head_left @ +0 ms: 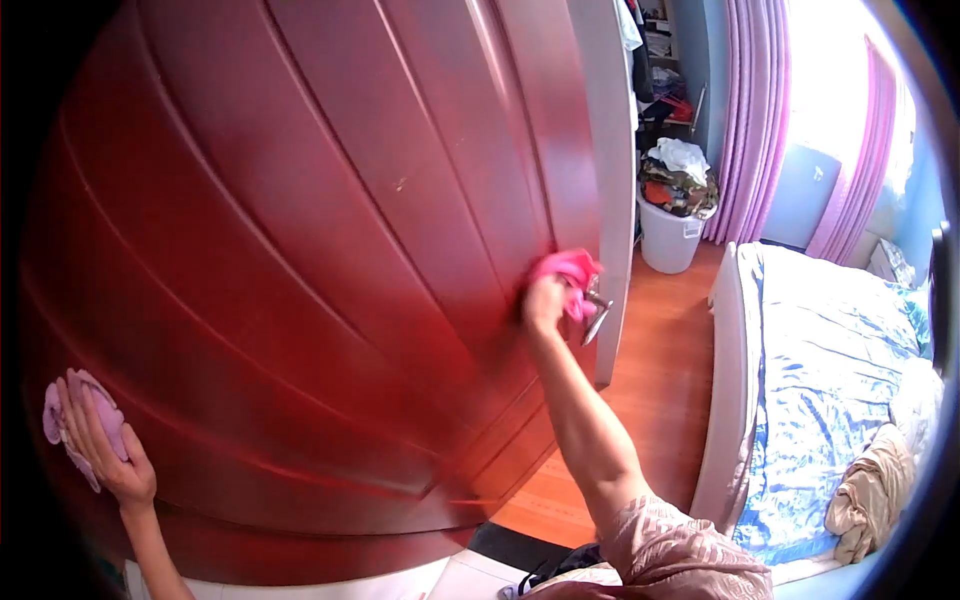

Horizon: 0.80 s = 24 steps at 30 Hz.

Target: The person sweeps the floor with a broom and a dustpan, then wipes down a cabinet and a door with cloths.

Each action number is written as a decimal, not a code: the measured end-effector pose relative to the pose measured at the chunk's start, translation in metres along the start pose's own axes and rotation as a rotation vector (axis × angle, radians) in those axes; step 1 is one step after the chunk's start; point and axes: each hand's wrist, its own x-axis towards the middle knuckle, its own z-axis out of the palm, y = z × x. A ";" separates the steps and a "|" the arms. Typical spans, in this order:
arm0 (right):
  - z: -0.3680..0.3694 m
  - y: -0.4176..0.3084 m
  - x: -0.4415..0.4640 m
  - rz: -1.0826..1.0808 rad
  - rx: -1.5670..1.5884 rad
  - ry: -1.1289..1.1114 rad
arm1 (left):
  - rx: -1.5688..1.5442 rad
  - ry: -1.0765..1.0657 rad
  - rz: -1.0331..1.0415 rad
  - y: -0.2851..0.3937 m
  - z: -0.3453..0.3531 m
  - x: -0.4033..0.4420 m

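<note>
A dark red wooden door [300,250] with long grooves fills the left and middle of the view. At the lower left, my left hand [125,470] holds a pale lilac cloth [103,412] against the door's surface, its fingers stretched out over it. My right hand [545,303] is wrapped round a bright pink cloth [570,265] beside the metal door handle [597,320]. The fingers of that hand are partly hidden. Whether the pink cloth touches the handle itself, I cannot tell.
Right of the door edge is a wooden floor [660,370]. A white bin [672,238] heaped with clothes stands near purple curtains [755,120]. A bed [820,400] with blue and white bedding is at the right, a beige crumpled fabric [870,495] lying on it.
</note>
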 end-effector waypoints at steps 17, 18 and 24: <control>0.098 0.024 -0.117 -0.098 1.341 0.447 | 0.050 -0.089 -0.087 0.004 -0.012 -0.019; 0.035 0.016 -0.096 -0.338 0.473 0.773 | 0.030 -0.078 -0.129 -0.003 -0.019 -0.008; -0.119 -0.054 0.123 -0.693 0.485 0.686 | 0.072 0.025 -0.129 -0.004 -0.011 -0.007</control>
